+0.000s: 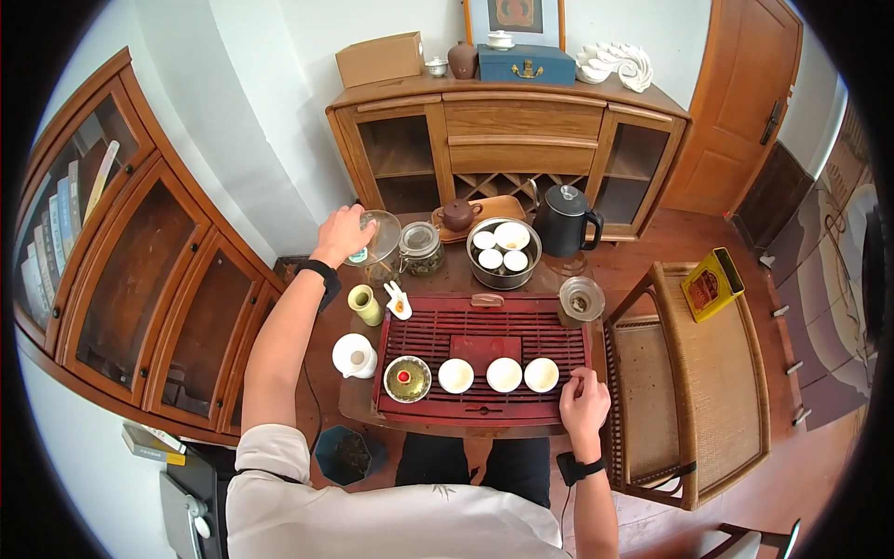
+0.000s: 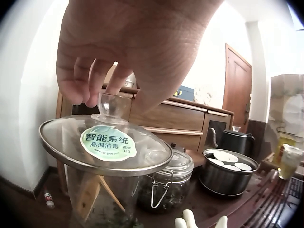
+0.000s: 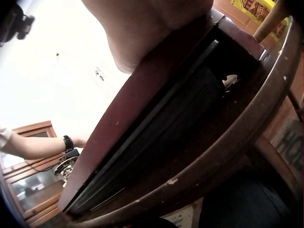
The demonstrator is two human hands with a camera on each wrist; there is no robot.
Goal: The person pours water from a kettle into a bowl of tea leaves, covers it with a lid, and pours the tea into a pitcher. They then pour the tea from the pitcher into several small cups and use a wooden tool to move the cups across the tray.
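My left hand (image 1: 341, 237) pinches the clear knob (image 2: 114, 105) of a round glass lid (image 2: 61, 145) with a metal rim and a green label. Right under the lid is a glass jar (image 2: 130, 190) holding a wooden scoop and dark leaves. Next to it a clip-top jar (image 1: 422, 248) of dark leaves stands closed. My right hand (image 1: 585, 402), fingers loosely curled, rests at the front right corner of the red slatted tea tray (image 1: 428, 321). On that tray sit a lidded gold-green bowl (image 1: 408, 379) and three white cups (image 1: 504, 375) in a row.
A metal pot (image 1: 504, 276) with white cups, a black kettle (image 1: 564, 219) and a brown teapot (image 1: 456, 215) stand behind the tray. A white pitcher (image 1: 354, 356), a green vase (image 1: 364, 304) and a white hand figurine (image 1: 398, 300) are at left. A glass strainer cup (image 1: 581, 303) is at right.
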